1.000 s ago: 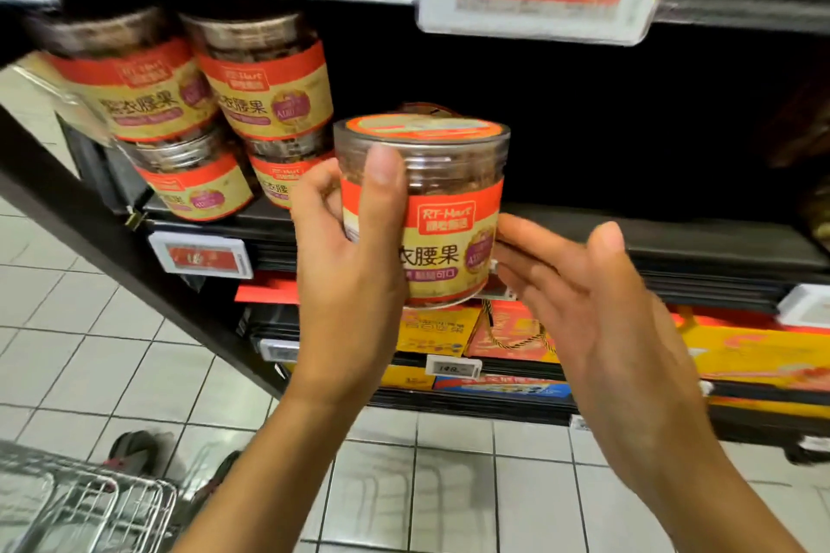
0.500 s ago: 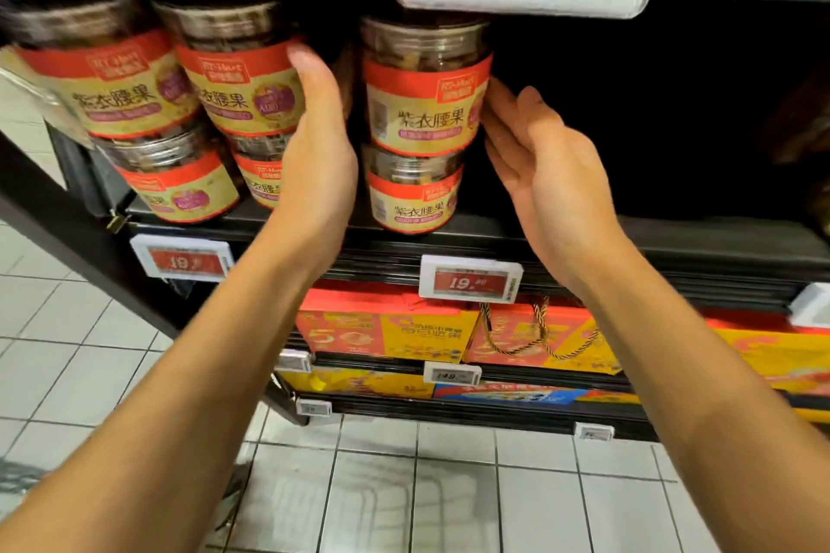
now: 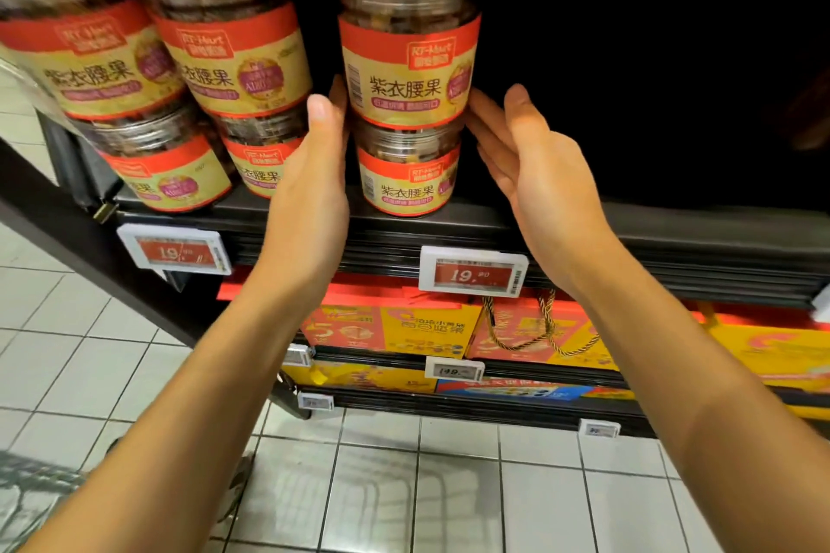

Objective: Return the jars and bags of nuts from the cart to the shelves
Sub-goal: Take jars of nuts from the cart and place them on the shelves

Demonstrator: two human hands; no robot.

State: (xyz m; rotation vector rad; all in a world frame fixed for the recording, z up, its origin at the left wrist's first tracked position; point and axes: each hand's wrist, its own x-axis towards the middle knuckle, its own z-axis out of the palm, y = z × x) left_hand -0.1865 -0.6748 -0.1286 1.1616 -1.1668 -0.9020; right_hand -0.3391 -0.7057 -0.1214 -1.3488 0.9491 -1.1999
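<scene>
The top jar (image 3: 408, 58) sits on a lower jar (image 3: 406, 175) near the front edge of the shelf (image 3: 673, 233), shelved; left hand (image 3: 310, 193) and right hand (image 3: 539, 175) flank it, fingers straight, perhaps touching; the blurred cart (image 3: 31, 489) hides what's left

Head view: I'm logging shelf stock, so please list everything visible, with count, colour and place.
nut jars: six, clear with red-and-yellow labels, three stacks of two on the shelf
shelf: one, black, centre
price tags: several, white-and-red, shelf edges
gift boxes: several, yellow-and-red, lower shelves
cart: one, grey wire, bottom left
floor: one, white tiles, below
left hand: one, touching right stack's top jar
right hand: one, at that jar's other side
</scene>
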